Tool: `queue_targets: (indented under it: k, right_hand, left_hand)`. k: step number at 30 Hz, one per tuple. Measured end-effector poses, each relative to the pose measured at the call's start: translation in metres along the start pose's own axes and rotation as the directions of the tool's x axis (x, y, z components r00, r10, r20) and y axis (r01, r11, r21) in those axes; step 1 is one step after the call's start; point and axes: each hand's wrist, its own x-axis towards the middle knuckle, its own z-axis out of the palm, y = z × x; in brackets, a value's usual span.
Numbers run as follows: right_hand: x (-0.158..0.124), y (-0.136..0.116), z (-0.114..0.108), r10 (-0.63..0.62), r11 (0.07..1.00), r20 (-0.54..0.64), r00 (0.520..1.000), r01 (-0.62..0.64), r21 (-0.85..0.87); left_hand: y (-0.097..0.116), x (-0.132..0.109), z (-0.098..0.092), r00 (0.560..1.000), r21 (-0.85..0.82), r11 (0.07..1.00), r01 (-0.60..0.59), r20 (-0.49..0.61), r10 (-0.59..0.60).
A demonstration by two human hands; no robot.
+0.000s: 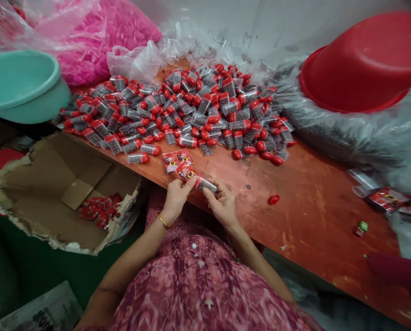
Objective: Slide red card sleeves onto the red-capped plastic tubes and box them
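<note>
Both hands meet over the front edge of the table [239,174]. My left hand [175,197] pinches a small red printed packet [184,170] against the near end of a clear tube [205,184] filled with dark beads. The fingers of my right hand [222,202] are closed around the tube's other end. More red printed packets [169,161] lie flat on the tabletop just beyond my left fingers. Behind them spreads a large heap of similar clear tubes with red caps [191,105], each holding dark contents.
Below the table on the left stands a torn cardboard box [50,184] with red packets [102,209] inside. A teal basin [22,87] and pink bagged pieces [112,37] sit at back left. An upturned red tub [360,64] rests on plastic bags [350,124]. A loose red cap [273,200] lies right.
</note>
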Motion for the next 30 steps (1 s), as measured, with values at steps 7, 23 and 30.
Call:
queue_targets:
  k: [7,23,30]
  right_hand:
    - [-0.003,0.005,0.013,-0.090,0.996,-0.139,0.986,0.087,-0.023]
    - [-0.007,0.001,0.024,0.102,0.977,-0.074,0.992,-0.085,0.195]
    - [-0.007,-0.005,0.025,0.041,0.992,-0.074,0.996,-0.031,0.125]
  left_hand:
    - [-0.008,-0.007,0.009,0.997,-0.174,0.983,-0.056,0.049,0.066]
    - [-0.012,-0.022,-0.002,0.966,0.242,0.936,-0.257,0.080,0.244]
    - [-0.016,-0.010,-0.002,0.976,0.090,0.972,-0.216,0.051,0.212]
